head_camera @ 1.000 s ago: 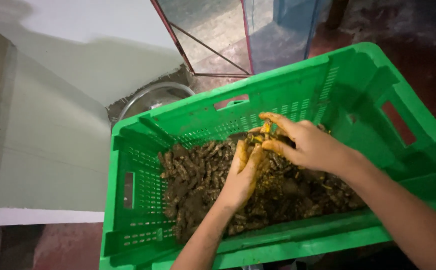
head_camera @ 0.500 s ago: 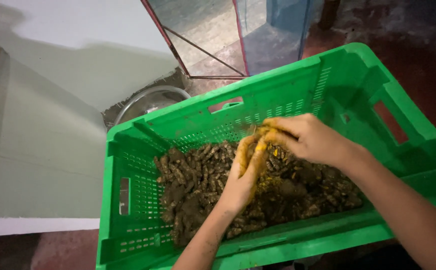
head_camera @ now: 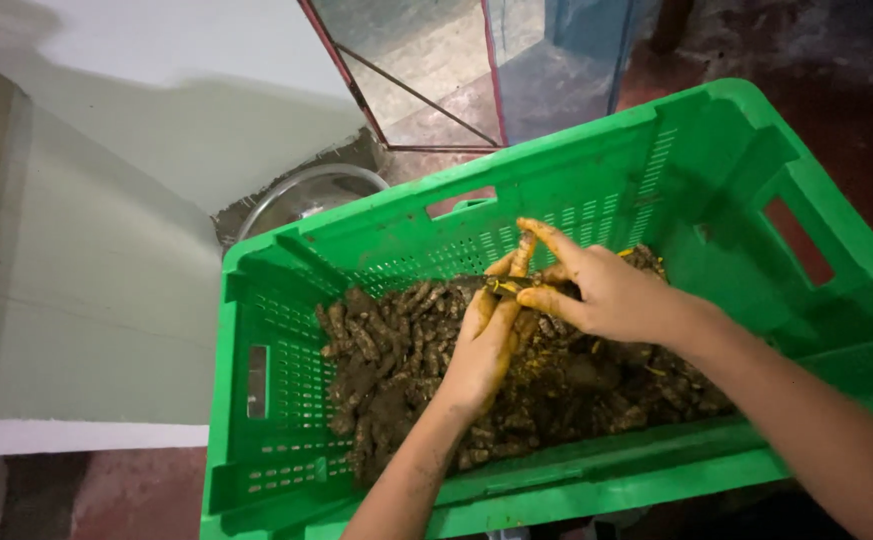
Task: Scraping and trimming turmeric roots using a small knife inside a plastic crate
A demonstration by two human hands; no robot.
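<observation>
Head view: right hand [head_camera: 606,295] fingers now spread above roots [head_camera: 396,350].

A pale wall [head_camera: 126,290] fills the left. Dark red floor [head_camera: 856,110] shows at upper right. A red-framed panel [head_camera: 406,80] leans behind, a metal bowl [head_camera: 301,195] below it.

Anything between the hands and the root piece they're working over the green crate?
Nothing visible. Both the left hand and the right hand already pinch the small yellow-stained root piece above the root pile in the green crate.
</observation>
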